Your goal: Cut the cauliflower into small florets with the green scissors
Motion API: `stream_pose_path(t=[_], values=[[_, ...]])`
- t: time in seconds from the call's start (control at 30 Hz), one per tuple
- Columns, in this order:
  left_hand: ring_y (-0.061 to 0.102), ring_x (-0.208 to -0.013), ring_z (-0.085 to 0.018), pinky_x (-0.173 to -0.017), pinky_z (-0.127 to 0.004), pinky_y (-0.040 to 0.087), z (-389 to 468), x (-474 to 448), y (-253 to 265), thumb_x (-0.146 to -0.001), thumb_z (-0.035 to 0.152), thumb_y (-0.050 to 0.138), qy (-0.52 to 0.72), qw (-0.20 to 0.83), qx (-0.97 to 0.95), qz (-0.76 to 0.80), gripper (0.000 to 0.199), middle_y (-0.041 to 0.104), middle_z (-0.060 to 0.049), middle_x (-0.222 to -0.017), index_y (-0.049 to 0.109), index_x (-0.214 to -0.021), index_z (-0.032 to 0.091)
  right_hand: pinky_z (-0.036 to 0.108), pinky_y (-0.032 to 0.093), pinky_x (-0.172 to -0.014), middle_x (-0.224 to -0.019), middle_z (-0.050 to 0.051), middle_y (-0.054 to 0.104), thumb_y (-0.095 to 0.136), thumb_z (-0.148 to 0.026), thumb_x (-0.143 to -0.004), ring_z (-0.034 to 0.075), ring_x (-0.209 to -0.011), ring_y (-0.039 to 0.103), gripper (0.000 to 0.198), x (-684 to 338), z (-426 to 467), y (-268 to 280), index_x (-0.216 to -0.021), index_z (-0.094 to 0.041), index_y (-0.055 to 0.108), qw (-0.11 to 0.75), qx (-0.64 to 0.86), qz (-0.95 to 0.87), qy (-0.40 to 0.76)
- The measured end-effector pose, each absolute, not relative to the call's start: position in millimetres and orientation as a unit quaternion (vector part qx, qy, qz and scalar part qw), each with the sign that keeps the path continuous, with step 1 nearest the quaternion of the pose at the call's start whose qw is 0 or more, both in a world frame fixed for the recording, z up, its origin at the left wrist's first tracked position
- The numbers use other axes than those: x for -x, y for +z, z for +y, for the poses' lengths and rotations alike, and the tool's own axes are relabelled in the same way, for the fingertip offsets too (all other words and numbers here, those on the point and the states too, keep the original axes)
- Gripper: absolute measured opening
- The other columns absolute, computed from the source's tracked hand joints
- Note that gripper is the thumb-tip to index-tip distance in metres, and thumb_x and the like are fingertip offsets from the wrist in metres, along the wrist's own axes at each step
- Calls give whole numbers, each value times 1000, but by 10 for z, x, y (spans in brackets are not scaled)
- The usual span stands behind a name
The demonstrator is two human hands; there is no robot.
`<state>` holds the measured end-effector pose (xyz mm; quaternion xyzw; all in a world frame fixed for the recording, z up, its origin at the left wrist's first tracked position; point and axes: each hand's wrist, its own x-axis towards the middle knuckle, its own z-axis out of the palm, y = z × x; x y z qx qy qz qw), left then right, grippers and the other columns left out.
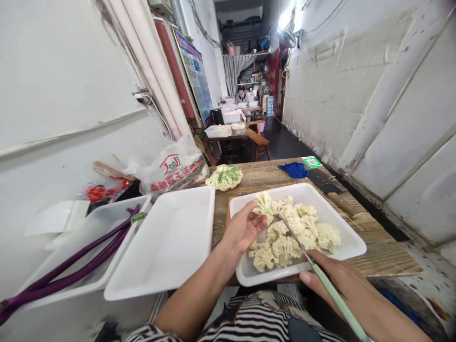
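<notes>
My left hand (245, 225) is closed on a cauliflower floret (264, 204), holding it over the left part of a white tray (351, 244). In my right hand (342, 280) is a slim knife with a pale green handle (329, 287). Its narrow blade (292, 232) points forward and left, with the tip close to the floret's stem; whether the two touch I cannot tell. More cauliflower florets (281, 244) lie heaped in the tray below both hands. A larger cauliflower piece (224, 177) rests on the wooden table (256, 179) behind the tray.
On the left stand a bare white tray (167, 237) and another tray (80, 237) with long purple eggplants (85, 261). A plastic bag (174, 166) sits behind them. To the right lie a blue cloth (294, 170) and a cleaver (326, 183). A person (241, 96) sits far back.
</notes>
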<state>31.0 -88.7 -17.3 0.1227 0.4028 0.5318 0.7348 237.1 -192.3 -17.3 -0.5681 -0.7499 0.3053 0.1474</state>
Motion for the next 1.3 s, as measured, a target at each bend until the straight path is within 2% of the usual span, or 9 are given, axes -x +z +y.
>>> stream_pose_path(t=[0.07,0.17,0.33,0.6,0.7,0.83,1.0,1.3], values=[[60,-53,-13,-49,-21,50,-885,-313,-178,-80,23,69,529,734,-109,411,13,53,2,-54,60,-82,13,32,49,-77,-106,10,71,39,-58,-95,28,-98,65,43,-2403,-1960,-165,-108,-24,61,145,575,-749,296],[60,-56,-12,-51,-21,50,-925,-352,-194,-79,21,69,538,735,-104,400,12,57,0,-59,61,-84,13,34,50,-75,-111,11,70,39,-60,-94,29,-97,65,46,-2401,-1971,-142,-111,-24,61,131,578,-753,285],[61,-67,-10,-64,-22,54,-1011,-426,-195,-71,16,76,569,729,-160,345,20,66,-4,-83,61,-84,12,36,48,-72,-96,9,72,41,-58,-94,28,-85,67,43,-2353,-1935,-86,-105,-23,62,133,578,-761,264],[59,-74,-9,-70,-24,53,-1138,-537,-163,-65,20,82,576,698,-240,351,34,62,-1,-86,59,-91,15,37,46,-71,-95,10,73,39,-61,-93,32,-88,68,46,-2335,-1913,-75,-104,-22,60,114,595,-766,215],[59,-82,-11,-74,-26,53,-1178,-570,-184,-64,20,82,596,674,-260,349,38,62,-1,-92,58,-94,16,36,45,-69,-88,9,73,38,-61,-94,31,-83,68,45,-2336,-1929,-25,-98,-23,60,101,600,-763,219],[59,-85,-11,-78,-29,52,-1205,-591,-191,-65,22,82,613,656,-277,342,39,62,-2,-97,59,-97,17,34,45,-71,-91,8,73,39,-59,-95,29,-86,69,42,-2344,-1949,8,-101,-23,61,120,596,-760,230],[60,-82,-11,-76,-27,51,-1244,-635,-179,-62,24,83,619,633,-291,364,40,63,-1,-94,60,-94,17,34,43,-64,-84,12,73,40,-57,-94,30,-75,69,44,-2327,-1952,-16,-96,-19,62,108,604,-767,188],[59,-71,-9,-68,-24,51,-1247,-626,-209,-62,27,82,598,661,-268,366,33,62,2,-83,59,-83,16,31,42,-60,-80,11,73,46,-53,-92,29,-74,70,37,-2295,-1949,50,-91,-20,64,97,615,-761,181]])
